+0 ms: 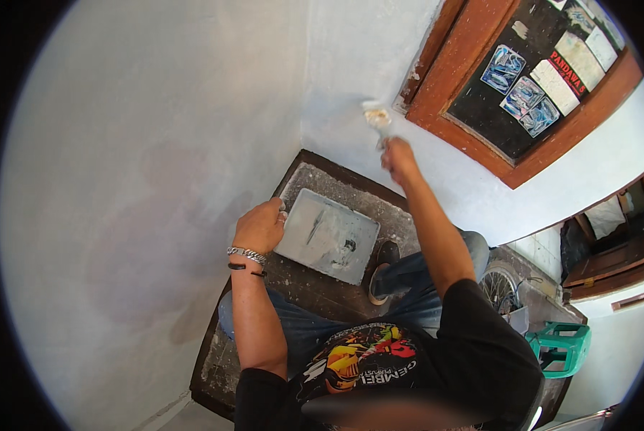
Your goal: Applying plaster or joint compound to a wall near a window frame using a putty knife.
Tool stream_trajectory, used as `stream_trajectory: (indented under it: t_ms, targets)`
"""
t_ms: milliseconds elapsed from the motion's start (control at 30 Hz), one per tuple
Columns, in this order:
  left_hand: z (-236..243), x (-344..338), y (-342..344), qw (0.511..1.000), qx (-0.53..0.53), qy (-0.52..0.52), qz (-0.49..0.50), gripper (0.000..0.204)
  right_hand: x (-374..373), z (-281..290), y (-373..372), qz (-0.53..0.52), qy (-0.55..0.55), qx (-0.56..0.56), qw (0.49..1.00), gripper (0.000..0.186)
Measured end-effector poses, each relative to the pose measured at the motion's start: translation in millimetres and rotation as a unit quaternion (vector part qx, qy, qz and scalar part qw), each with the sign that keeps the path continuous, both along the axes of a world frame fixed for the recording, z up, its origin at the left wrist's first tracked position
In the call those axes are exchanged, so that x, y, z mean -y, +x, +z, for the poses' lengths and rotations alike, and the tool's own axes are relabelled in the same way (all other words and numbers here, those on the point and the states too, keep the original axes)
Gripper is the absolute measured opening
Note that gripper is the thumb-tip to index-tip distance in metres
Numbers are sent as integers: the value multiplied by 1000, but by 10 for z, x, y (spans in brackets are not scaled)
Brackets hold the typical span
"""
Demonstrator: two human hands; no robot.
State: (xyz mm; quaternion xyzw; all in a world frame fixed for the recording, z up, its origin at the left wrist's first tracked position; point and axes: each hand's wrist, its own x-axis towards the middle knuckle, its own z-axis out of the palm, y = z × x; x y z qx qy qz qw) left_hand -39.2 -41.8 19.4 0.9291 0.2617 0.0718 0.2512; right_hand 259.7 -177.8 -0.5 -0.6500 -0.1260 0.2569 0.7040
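Note:
My right hand point(399, 158) grips a paintbrush point(376, 115) whose pale bristles are at the white wall point(336, 65) just left of a wooden frame; the brush is slightly blurred. My left hand point(261, 226) is closed beside the left side of a grey, paint-smeared tray point(325, 233), close to the left wall point(157, 86); what it holds, if anything, I cannot make out. The tray lies on a dark, splattered surface point(365, 190) below me, with my shoe point(385, 258) at its right.
A wooden frame point(509, 172) surrounds a dark panel with stickers at the upper right. Further right are a bicycle wheel point(498, 287), a green plastic stool point(559, 341) and dark wooden furniture point(609, 262). The two walls meet in a corner above the tray.

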Motion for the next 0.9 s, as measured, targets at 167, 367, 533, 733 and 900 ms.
stream_trajectory:
  t_ms: [167, 367, 533, 733, 900]
  targets:
    - [10, -25, -82, 1000, -11, 3, 6, 18, -35, 750, 121, 5, 110, 27, 994, 9]
    - [21, -20, -111, 1000, 6, 2, 4, 17, 110, 459, -159, 14, 69, -1, 998, 8]
    - [-39, -15, -98, 1000, 10, 4, -1, 17, -208, 421, 2, -10, 164, -175, 971, 12]
    - [-27, -23, -97, 1000, 11, 5, -3, 16, -390, 1857, 258, 39, 239, -52, 969, 16]
    - [-41, -39, -124, 1000, 21, 5, 2, 16, -308, 2558, 38, 47, 254, 74, 963, 20]
